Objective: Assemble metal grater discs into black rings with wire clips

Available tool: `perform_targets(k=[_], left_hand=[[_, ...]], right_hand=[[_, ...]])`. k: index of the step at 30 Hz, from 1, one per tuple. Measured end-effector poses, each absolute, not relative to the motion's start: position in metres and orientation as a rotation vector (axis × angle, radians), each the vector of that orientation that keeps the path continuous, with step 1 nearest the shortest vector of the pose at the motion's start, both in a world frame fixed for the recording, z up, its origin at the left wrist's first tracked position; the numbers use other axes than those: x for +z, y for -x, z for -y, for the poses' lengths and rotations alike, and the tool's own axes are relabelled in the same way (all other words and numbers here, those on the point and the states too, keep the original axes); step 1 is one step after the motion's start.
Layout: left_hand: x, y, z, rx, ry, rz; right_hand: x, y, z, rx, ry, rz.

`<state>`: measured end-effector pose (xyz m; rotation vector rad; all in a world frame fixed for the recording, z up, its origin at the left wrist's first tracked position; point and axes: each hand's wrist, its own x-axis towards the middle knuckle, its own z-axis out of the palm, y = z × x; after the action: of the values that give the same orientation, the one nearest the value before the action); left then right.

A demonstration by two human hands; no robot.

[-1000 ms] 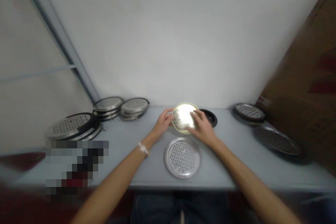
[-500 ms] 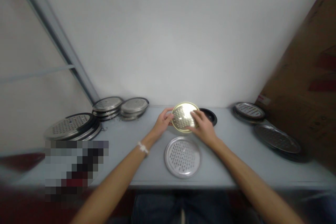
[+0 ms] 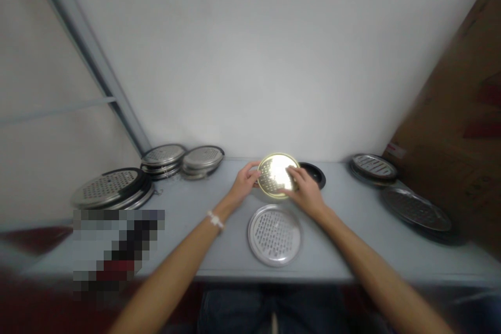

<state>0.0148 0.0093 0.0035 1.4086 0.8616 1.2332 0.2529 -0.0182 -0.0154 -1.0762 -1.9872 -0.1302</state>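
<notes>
Glare had widened since moments before across a gold disc (image 3: 273,177), gripped at opposite sides by the fingers of the left hand (image 3: 244,182) and right hand (image 3: 307,191), just beyond a silver disc (image 3: 274,235) on a grey table (image 3: 230,248).

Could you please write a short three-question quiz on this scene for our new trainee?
1. Multiple choice: what do the left hand and right hand both touch? (a) the cardboard box (b) the gold disc (c) the wall
2. True or false: the silver disc in front of the hands is held up off the table.
3. Short answer: which wrist wears the white bracelet?

Key: 1. b; 2. false, it lies on the table; 3. the left.
</notes>
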Motion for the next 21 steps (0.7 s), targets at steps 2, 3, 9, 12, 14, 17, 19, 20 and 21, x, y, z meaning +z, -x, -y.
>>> perform_targets(k=[2,3,9,12,14,17,19,20,21], left_hand=[[0.0031,-0.0141,-0.0101,1.235,-1.413,-0.866],[0.0030,-0.0140,-0.0102,1.235,-1.414,-0.868],[0.0027,-0.0173,-0.0080,1.220,-1.398,-0.847],[0.0025,-0.0184,-0.0077,1.224,-1.404,-0.859],[0.0025,-0.0186,-0.0078,1.227,-1.410,-0.865],[0.0033,-0.0189,-0.0074,1.236,-1.422,-0.876],[0.0046,-0.0194,-0.0063,1.241,-1.429,-0.877],[0.0054,-0.0196,-0.0055,1.244,-1.431,-0.872],[0.0063,-0.0199,-0.0047,1.247,-1.432,-0.866]], right_hand=[[-0.0154,-0.2554,0.0167,-0.119,1.081,2.006],[-0.0153,-0.2563,0.0163,-0.115,1.088,2.015],[-0.0144,-0.2541,0.0181,-0.132,1.154,1.992],[-0.0157,-0.2516,0.0191,-0.155,1.172,1.976],[-0.0168,-0.2508,0.0191,-0.162,1.184,1.967],[-0.0180,-0.2505,0.0182,-0.164,1.182,1.951],[-0.0183,-0.2502,0.0177,-0.162,1.161,1.937],[-0.0184,-0.2499,0.0176,-0.161,1.150,1.930],[-0.0185,-0.2496,0.0176,-0.161,1.143,1.923]])
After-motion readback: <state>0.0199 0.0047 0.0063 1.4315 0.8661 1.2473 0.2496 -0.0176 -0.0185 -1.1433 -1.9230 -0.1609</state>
